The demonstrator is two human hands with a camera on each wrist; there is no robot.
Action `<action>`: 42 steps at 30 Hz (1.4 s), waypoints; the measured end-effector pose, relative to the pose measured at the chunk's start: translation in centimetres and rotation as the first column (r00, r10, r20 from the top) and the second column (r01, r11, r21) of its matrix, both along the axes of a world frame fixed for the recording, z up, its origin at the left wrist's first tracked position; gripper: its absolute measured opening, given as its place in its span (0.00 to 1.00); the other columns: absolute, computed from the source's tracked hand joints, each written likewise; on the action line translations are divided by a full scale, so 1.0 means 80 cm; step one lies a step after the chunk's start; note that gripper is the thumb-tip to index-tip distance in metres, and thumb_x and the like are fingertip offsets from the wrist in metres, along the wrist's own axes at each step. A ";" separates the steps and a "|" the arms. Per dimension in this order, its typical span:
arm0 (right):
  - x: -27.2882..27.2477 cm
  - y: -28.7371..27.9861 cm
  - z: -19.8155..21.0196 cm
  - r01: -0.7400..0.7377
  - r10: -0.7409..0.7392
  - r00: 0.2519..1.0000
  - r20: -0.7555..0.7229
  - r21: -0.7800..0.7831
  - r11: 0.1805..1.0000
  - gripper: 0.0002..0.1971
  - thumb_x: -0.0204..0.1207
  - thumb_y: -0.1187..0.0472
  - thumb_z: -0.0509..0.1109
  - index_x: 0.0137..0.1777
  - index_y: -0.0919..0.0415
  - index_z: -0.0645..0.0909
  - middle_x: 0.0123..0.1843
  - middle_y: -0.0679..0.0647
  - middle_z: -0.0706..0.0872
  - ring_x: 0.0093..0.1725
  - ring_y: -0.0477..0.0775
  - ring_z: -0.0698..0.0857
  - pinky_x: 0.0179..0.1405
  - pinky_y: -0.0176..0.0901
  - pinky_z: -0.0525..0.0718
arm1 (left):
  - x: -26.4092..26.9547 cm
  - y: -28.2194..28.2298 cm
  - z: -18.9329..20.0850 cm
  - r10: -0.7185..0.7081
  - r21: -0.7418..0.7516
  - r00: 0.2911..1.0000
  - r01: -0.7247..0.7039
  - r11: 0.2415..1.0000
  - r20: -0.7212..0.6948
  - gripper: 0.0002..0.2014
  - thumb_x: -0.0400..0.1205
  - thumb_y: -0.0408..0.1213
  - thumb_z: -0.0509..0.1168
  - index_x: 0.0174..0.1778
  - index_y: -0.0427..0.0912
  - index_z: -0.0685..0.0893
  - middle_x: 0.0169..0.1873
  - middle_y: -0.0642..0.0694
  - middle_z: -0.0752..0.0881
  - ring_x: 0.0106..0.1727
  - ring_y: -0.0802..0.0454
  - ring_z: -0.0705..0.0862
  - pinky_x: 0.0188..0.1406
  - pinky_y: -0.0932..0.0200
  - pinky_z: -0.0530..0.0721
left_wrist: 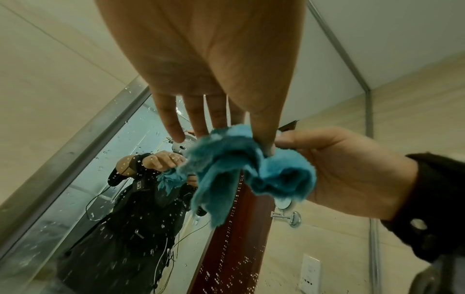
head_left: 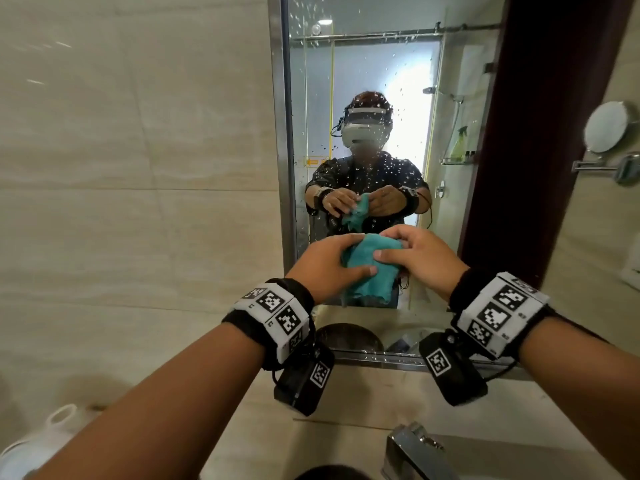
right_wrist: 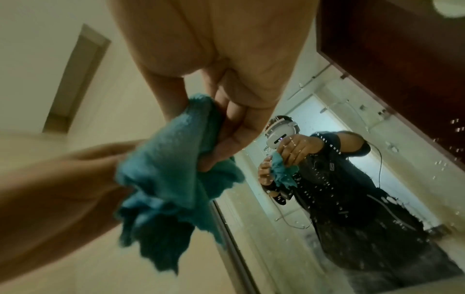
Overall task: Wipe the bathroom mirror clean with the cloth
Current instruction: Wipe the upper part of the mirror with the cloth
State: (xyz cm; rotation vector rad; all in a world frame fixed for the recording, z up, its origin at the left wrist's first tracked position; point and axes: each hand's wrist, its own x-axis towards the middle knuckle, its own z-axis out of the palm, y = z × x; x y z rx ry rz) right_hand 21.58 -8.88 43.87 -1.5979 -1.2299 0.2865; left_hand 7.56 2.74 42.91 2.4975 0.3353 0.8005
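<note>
Mirror (head_left: 367,98), hung on the tiled wall above the counter, is speckled all over with droplets, so wiping seems not yet begun. The cloth (head_left: 370,268) is held in front of its lower part, apart from the glass, bunched between both hands: left hand (head_left: 325,265) pinches one side, right hand (head_left: 419,258) clamps the other, probably to fold it into a pad. No containers hold anything I can make out.

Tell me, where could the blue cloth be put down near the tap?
Both hands, left hand and right hand, hold the cloth in front of the mirror. Bare counter lies between the mirror's bottom edge and the tap. It looks more crowded at the lower left by the white jug.
</note>
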 end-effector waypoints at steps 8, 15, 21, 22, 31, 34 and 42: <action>-0.010 0.000 0.029 -0.136 0.137 0.991 0.004 0.127 0.983 0.24 0.71 0.70 0.74 0.66 0.56 0.73 0.58 0.50 0.78 0.52 0.42 0.84 0.45 0.33 0.85 | 0.003 0.015 0.034 -0.074 0.007 0.985 0.074 0.997 0.157 0.20 0.78 0.39 0.70 0.66 0.47 0.76 0.57 0.52 0.84 0.54 0.59 0.83 0.50 0.71 0.83; -0.010 0.014 0.083 -0.038 -0.010 0.977 0.211 0.224 0.974 0.20 0.72 0.67 0.74 0.61 0.53 0.74 0.53 0.49 0.82 0.52 0.47 0.84 0.53 0.42 0.86 | 0.019 0.037 0.088 -0.045 0.256 0.990 0.008 0.967 0.137 0.25 0.77 0.45 0.70 0.69 0.48 0.72 0.64 0.48 0.78 0.63 0.54 0.77 0.64 0.53 0.79; 0.014 0.032 0.159 0.201 -0.367 0.782 0.504 0.354 0.914 0.16 0.72 0.66 0.73 0.55 0.53 0.73 0.56 0.52 0.80 0.52 0.52 0.81 0.49 0.43 0.85 | 0.029 0.058 0.157 0.212 0.470 0.962 -0.271 0.840 0.175 0.33 0.75 0.50 0.68 0.76 0.53 0.65 0.74 0.49 0.70 0.71 0.46 0.72 0.68 0.42 0.74; 0.018 0.035 0.171 0.228 -0.413 0.736 0.536 0.378 0.897 0.15 0.72 0.65 0.73 0.56 0.54 0.75 0.56 0.52 0.79 0.53 0.50 0.79 0.52 0.42 0.81 | 0.030 0.062 0.168 0.249 0.511 0.950 -0.310 0.802 0.187 0.33 0.76 0.51 0.67 0.77 0.54 0.64 0.74 0.49 0.70 0.72 0.46 0.71 0.67 0.42 0.75; 0.050 0.074 0.241 0.242 -0.466 0.405 0.787 0.399 0.884 0.24 0.79 0.63 0.64 0.74 0.50 0.68 0.66 0.57 0.74 0.63 0.57 0.75 0.64 0.51 0.77 | 0.047 0.104 0.210 0.345 0.630 0.913 -0.402 0.664 0.219 0.34 0.79 0.52 0.63 0.79 0.53 0.57 0.78 0.49 0.63 0.76 0.46 0.65 0.70 0.45 0.69; 0.053 0.089 0.255 0.226 -0.499 0.317 0.807 0.447 0.866 0.18 0.77 0.60 0.64 0.68 0.53 0.76 0.65 0.57 0.76 0.62 0.60 0.75 0.57 0.59 0.81 | 0.055 0.119 0.215 0.345 0.662 0.910 -0.407 0.629 0.232 0.34 0.80 0.53 0.61 0.80 0.54 0.56 0.79 0.49 0.59 0.78 0.47 0.61 0.72 0.45 0.67; 0.068 0.135 0.251 0.294 -0.458 0.329 0.826 0.371 0.881 0.17 0.78 0.68 0.63 0.65 0.58 0.81 0.68 0.58 0.75 0.66 0.61 0.73 0.61 0.55 0.77 | 0.079 0.146 0.238 0.373 0.702 0.900 -0.415 0.579 0.224 0.40 0.79 0.57 0.60 0.82 0.54 0.46 0.83 0.49 0.42 0.83 0.47 0.45 0.79 0.43 0.53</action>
